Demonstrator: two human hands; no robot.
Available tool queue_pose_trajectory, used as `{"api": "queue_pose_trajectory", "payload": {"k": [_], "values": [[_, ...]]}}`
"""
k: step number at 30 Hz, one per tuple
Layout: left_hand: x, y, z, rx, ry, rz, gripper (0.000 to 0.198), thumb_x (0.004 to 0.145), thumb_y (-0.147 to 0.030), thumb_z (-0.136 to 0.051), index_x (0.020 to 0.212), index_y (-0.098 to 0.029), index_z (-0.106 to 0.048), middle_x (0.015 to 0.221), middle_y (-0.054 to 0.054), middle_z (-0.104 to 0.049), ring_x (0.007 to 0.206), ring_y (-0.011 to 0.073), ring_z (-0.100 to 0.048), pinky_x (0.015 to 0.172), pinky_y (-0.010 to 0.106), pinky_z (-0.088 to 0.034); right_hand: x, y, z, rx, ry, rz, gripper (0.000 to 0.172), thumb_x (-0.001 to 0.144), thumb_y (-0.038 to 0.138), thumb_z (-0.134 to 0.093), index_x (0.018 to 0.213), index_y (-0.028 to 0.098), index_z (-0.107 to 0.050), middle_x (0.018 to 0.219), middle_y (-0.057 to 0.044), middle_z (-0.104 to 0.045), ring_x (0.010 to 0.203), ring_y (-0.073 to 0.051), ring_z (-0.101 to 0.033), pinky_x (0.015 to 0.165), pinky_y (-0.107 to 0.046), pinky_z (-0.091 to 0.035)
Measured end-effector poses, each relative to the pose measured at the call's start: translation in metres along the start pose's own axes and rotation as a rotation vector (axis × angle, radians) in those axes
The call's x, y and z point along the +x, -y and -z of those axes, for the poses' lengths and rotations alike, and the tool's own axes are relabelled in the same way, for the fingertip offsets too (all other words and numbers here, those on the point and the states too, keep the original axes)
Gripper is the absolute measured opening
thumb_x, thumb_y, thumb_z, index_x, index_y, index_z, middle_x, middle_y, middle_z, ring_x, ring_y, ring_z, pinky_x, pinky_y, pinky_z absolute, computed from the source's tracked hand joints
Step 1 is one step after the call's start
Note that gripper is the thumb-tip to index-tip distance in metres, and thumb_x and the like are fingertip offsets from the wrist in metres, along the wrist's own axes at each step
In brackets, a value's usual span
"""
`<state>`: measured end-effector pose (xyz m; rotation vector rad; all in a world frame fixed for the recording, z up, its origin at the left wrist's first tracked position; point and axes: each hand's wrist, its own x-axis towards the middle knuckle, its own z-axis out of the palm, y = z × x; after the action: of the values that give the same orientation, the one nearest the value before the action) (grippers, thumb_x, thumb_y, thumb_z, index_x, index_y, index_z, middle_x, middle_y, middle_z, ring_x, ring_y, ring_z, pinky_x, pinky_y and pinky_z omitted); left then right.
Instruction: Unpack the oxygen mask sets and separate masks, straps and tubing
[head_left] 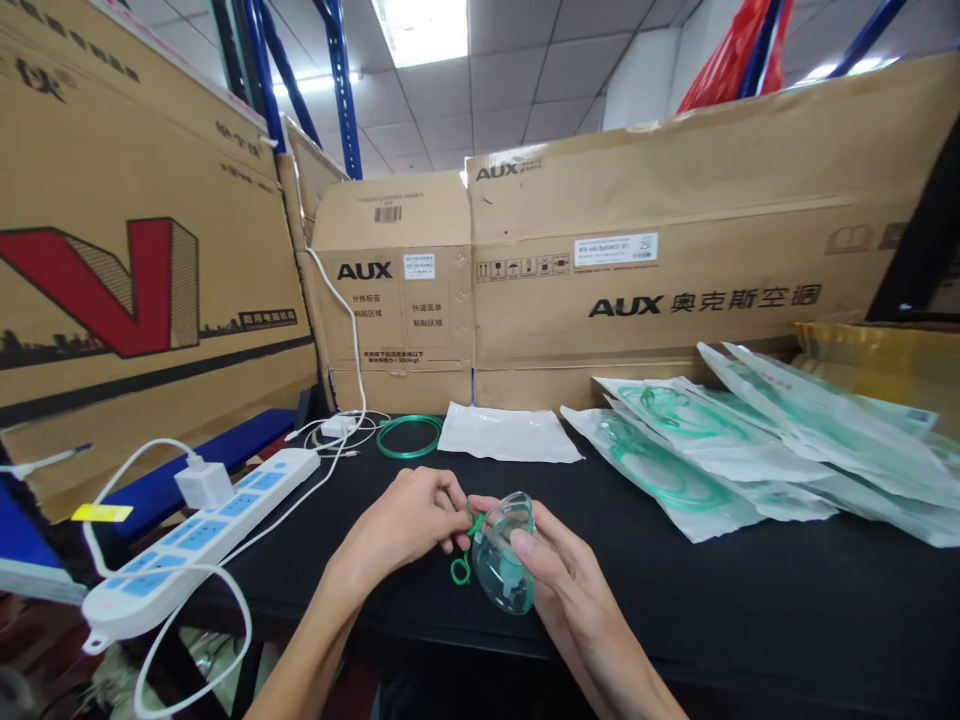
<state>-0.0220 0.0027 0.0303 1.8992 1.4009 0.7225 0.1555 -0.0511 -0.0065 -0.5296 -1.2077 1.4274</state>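
A clear mask with a greenish tint (504, 560) is in my right hand (562, 565), the thumb on its near side and fingers behind it. My left hand (416, 515) pinches a thin green elastic strap (460, 570) at the mask's left edge. Part of the strap curls below my left fingertips. Beyond my hands, a coil of green tubing (409, 437) lies on the black table (675, 610). Right of the coil is a flat white pouch (510, 434).
Several clear-fronted pouches with green tubing (667, 470) are piled at the right. At the left stands a white power strip (202, 540) with a plug and looping white cables. Cardboard panels (555, 330) wall the back and left side.
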Motion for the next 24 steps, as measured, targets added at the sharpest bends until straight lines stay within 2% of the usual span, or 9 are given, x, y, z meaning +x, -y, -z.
{"api": "queue_pose_trajectory", "payload": {"k": [7, 13, 18, 20, 22, 24], "values": [[0.005, 0.009, 0.0, -0.132, 0.053, -0.014, 0.02, 0.073, -0.023, -0.06, 0.092, -0.019, -0.058, 0.062, 0.001, -0.073, 0.053, 0.0152, -0.064, 0.052, 0.022, -0.046, -0.002, 0.001, 0.003, 0.076, -0.124, 0.01, 0.034, 0.086, 0.043, -0.071, 0.109, 0.019, -0.077, 0.114, -0.012, -0.075, 0.107, -0.028, -0.066, 0.104, -0.043, -0.044], [0.006, 0.011, 0.001, -0.115, 0.108, -0.053, 0.017, 0.07, -0.019, -0.054, 0.082, -0.017, -0.066, 0.06, 0.0, -0.069, 0.054, 0.0141, -0.064, 0.055, 0.022, -0.049, -0.004, 0.001, 0.014, 0.04, -0.194, 0.024, 0.034, 0.088, 0.044, -0.068, 0.109, 0.02, -0.078, 0.124, -0.012, -0.072, 0.118, -0.029, -0.061, 0.11, -0.042, -0.039], [0.003, 0.008, 0.004, 0.027, 0.122, -0.044, 0.023, 0.075, -0.025, -0.055, 0.083, -0.018, -0.075, 0.062, 0.0, -0.067, 0.055, 0.0144, -0.06, 0.056, 0.023, -0.046, -0.004, 0.003, 0.011, 0.013, -0.243, 0.009, 0.035, 0.084, 0.047, -0.072, 0.106, 0.021, -0.079, 0.118, -0.012, -0.074, 0.118, -0.031, -0.062, 0.111, -0.044, -0.038], [0.0, 0.005, 0.006, 0.135, 0.049, -0.122, 0.024, 0.078, -0.028, -0.057, 0.085, -0.022, -0.079, 0.071, 0.001, -0.067, 0.065, 0.016, -0.06, 0.061, 0.024, -0.045, -0.004, 0.003, 0.01, 0.015, -0.21, -0.012, 0.037, 0.085, 0.046, -0.072, 0.11, 0.021, -0.078, 0.119, -0.012, -0.074, 0.119, -0.031, -0.062, 0.113, -0.045, -0.035], [-0.002, 0.001, 0.006, 0.173, -0.032, -0.223, 0.023, 0.078, -0.03, -0.062, 0.093, -0.026, -0.08, 0.087, 0.002, -0.069, 0.082, 0.0184, -0.062, 0.073, 0.025, -0.046, -0.004, 0.003, 0.011, 0.02, -0.161, -0.015, 0.036, 0.087, 0.044, -0.071, 0.113, 0.021, -0.077, 0.121, -0.012, -0.073, 0.121, -0.03, -0.061, 0.115, -0.045, -0.033], [-0.003, -0.004, 0.005, 0.125, -0.032, -0.295, 0.028, 0.079, -0.029, -0.066, 0.104, -0.029, -0.078, 0.101, 0.001, -0.071, 0.097, 0.0195, -0.062, 0.085, 0.026, -0.046, -0.004, 0.003, 0.012, 0.028, -0.126, -0.012, 0.034, 0.089, 0.041, -0.069, 0.115, 0.021, -0.076, 0.124, -0.011, -0.072, 0.123, -0.03, -0.059, 0.113, -0.045, -0.036]]}}
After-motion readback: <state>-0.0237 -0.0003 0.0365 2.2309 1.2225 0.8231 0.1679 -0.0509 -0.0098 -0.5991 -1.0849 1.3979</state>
